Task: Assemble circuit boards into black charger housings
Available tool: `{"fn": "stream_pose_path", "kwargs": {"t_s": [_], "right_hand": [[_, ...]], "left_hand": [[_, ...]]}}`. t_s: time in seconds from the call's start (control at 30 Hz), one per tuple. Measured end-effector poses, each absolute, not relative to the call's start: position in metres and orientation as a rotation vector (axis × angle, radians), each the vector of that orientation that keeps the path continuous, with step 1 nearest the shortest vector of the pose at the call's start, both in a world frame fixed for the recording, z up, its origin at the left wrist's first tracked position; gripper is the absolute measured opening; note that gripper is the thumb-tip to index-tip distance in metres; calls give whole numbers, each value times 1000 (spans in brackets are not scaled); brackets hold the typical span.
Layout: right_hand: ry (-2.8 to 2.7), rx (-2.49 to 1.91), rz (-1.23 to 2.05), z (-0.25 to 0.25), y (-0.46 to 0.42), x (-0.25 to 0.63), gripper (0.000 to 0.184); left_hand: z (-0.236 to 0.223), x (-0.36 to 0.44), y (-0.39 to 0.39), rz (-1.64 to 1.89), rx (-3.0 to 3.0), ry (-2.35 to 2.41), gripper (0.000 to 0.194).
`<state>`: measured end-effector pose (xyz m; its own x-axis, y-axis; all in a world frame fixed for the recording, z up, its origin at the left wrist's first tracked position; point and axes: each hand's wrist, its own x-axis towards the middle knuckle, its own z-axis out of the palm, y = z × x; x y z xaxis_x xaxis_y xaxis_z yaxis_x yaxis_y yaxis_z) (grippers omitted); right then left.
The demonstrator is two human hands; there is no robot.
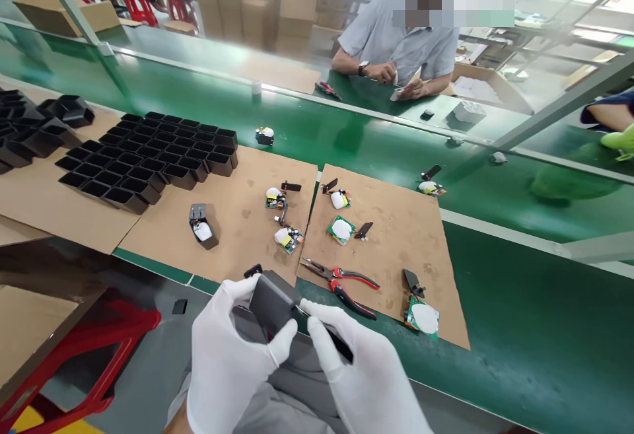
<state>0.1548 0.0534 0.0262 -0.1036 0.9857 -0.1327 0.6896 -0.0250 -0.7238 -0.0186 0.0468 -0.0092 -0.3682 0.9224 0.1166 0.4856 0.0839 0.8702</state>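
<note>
In a white glove, my left hand [225,348] is closed around a black plastic housing [273,305] above my lap. My right hand [364,361], also gloved, grips a slim tool [341,345] with a black handle. Its thin metal tip meets the housing's right edge; the exact kind of tool is hidden by my fingers. Just beyond my hands, red-and-black long-nose pliers [341,283] lie with jaws parted on the cardboard [386,255]. A circuit board with a white pad [423,318] rests to the right, its black end piece [413,283] beside it.
Rows of empty black housings [148,156] stand at the left. A housing with a board inside [203,226] lies nearer. Several circuit boards [288,239] are spread over the cardboard. Across the green bench [535,315], behind a rail, a co-worker [396,44] handles a small part. A red stool [119,348] stands lower left.
</note>
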Motion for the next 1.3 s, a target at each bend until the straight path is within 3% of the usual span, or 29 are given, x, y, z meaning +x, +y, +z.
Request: {"fn": "stream_pose_path", "kwargs": {"t_s": [0.2, 0.47, 0.67, 0.77, 0.87, 0.9, 1.03, 1.17, 1.3], "right_hand": [[-1701, -1978, 668, 32, 64, 209, 38], [-1691, -2368, 235, 0, 134, 268, 47], [-1720, -2327, -21, 0, 166, 252, 51], [-1791, -2091, 86, 3, 144, 202, 43], [-1815, -1568, 772, -7, 113, 137, 30], [-1837, -1461, 812, -14, 105, 116, 31], [-1792, -1382, 676, -42, 98, 66, 48], [-1820, -1347, 516, -63, 108, 67, 42], [-1902, -1337, 398, -84, 110, 79, 32]], "left_hand": [[-1, -36, 60, 1143, 625, 1390, 56], [8, -34, 57, 1135, 560, 1200, 46], [-8, -37, 61, 1175, 841, 1508, 47], [-33, -40, 70, 1318, 1308, 1992, 48], [-61, -42, 82, 1407, 1647, 2303, 44], [-69, -43, 84, 1436, 1692, 2291, 46], [-85, -44, 77, 1555, 1677, 2024, 53], [-93, -49, 60, 1647, 1578, 1738, 32], [-101, -52, 59, 1762, 1494, 1618, 29]]}}
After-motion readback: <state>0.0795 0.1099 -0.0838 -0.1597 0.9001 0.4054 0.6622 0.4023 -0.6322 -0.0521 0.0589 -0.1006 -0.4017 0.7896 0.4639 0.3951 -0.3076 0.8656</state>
